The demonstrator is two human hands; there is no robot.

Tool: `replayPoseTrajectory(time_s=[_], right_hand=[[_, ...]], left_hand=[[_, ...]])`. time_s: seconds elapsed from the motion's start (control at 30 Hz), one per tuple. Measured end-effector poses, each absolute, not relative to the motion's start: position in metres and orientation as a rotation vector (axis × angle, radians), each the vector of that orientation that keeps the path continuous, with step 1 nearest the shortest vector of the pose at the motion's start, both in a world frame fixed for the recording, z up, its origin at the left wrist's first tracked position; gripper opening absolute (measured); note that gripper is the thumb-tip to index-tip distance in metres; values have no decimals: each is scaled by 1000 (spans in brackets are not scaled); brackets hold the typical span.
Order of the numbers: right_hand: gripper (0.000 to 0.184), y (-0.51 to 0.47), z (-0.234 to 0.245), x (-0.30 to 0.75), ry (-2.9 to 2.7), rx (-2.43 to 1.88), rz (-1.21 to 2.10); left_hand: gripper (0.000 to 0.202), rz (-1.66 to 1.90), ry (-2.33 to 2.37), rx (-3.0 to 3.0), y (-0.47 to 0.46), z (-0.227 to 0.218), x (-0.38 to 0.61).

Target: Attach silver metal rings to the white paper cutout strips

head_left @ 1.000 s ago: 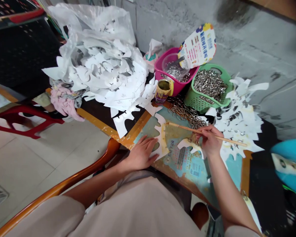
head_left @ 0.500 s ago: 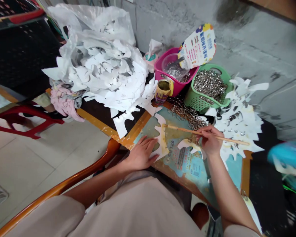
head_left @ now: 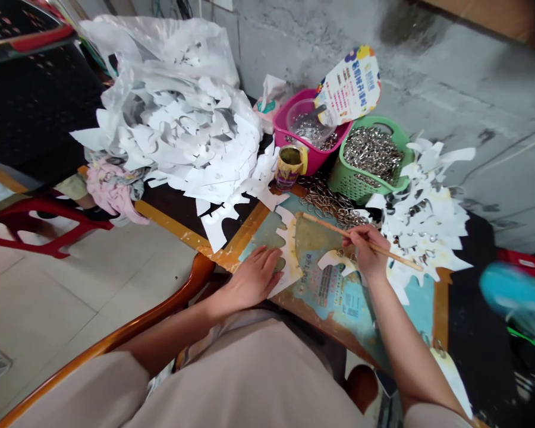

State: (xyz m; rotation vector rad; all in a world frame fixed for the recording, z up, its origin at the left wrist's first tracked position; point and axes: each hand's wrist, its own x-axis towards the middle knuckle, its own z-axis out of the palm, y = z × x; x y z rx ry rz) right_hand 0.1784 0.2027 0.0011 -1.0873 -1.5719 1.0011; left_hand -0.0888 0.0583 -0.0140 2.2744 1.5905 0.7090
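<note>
- Right hand (head_left: 368, 252): curled in a pen grip around a wooden stick (head_left: 330, 227), which tilts more steeply than in the earlier frame.
- Left hand (head_left: 249, 279): open, fingers spread, resting flat on a white paper cutout (head_left: 288, 255).
- Cutout: lying on the printed tabletop (head_left: 334, 297), near loose metal rings (head_left: 325, 202).
- Paper fan (head_left: 350, 86): print too small to read.
</note>
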Motion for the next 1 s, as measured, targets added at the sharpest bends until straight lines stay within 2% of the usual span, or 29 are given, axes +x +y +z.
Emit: replayPoseTrajectory(time_s=[0.07,0.2,0.33,0.87,1.0], right_hand=[[9,202,4,175,-1594,-1079,937],[24,200,5,175,-1632,-1050,967],[5,199,3,183,-1736,-1067,990],[9,215,17,179,-1578,-1080,1224],[10,220,20,174,-1589,-1094,1193]], left_hand=[[32,725,1625,2271,70,-10,-91],[26,755,1668,2330,110,-14,-98],[36,686,1686,2357,146,-25,-106],[41,696,1720,2369,153,-31,-107],[43,714,1696,2355,153,-32,-107]])
